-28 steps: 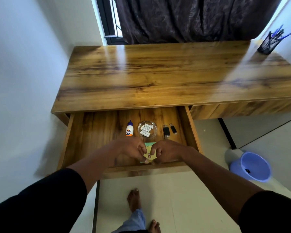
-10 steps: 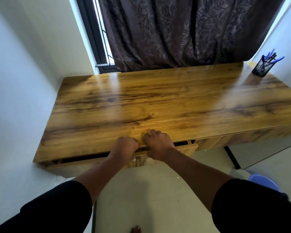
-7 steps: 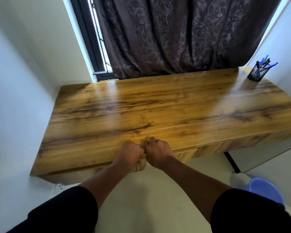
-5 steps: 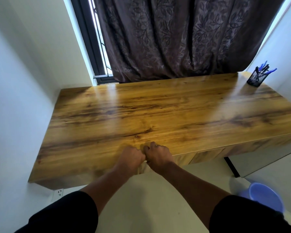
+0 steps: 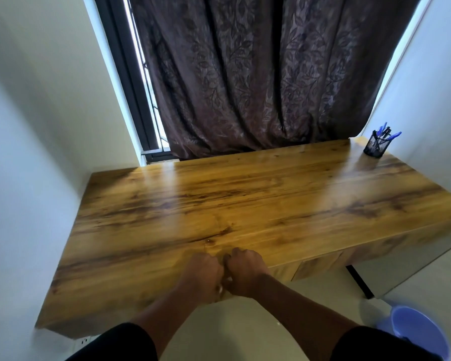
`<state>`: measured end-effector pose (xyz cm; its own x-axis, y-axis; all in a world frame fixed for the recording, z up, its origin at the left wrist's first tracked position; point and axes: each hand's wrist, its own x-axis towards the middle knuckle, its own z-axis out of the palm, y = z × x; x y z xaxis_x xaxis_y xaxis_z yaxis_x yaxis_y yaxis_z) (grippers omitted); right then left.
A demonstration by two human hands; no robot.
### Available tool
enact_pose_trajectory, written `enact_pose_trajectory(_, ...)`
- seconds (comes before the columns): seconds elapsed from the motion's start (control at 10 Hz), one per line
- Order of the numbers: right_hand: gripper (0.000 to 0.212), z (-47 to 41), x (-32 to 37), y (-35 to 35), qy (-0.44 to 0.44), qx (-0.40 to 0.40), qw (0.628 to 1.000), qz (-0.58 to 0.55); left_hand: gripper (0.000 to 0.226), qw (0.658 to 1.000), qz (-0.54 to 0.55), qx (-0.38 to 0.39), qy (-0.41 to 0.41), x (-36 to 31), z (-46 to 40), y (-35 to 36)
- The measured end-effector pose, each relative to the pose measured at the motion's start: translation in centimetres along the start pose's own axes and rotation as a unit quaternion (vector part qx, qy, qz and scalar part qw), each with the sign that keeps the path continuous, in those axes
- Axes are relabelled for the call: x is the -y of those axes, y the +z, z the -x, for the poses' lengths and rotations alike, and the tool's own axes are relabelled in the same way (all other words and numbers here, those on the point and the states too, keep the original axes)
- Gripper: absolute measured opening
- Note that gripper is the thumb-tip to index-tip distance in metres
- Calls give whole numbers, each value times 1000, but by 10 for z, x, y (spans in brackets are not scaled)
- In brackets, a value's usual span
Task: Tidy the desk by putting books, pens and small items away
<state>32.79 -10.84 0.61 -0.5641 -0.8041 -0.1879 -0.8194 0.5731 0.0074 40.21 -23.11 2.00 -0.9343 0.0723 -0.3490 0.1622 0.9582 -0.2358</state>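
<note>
Pressing one desk's front edge, two clenched hands: left, right, one pen holder.

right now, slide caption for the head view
Both hands press the closed drawer front; only a pen holder stands on the desk.

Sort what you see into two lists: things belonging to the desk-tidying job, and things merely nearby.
Belonging to the job: wooden desk; black mesh pen holder with blue pens; left hand and right hand at the desk's front edge.

Merely nearby: dark patterned curtain; blue plastic bucket.
</note>
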Motion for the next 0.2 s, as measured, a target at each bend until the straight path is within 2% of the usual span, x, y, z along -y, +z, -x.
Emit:
enact_pose_trajectory(0.1, 43, -4, -5, -14, -17, 22, 1000, 3, 29, 1000, 20, -17, 6, 8, -11, -2)
enact_pose_trajectory(0.2, 45, -9, -10, -23, 3, 54, 996, -71, 32, 999, 0, 34, -41, 12, -19, -13)
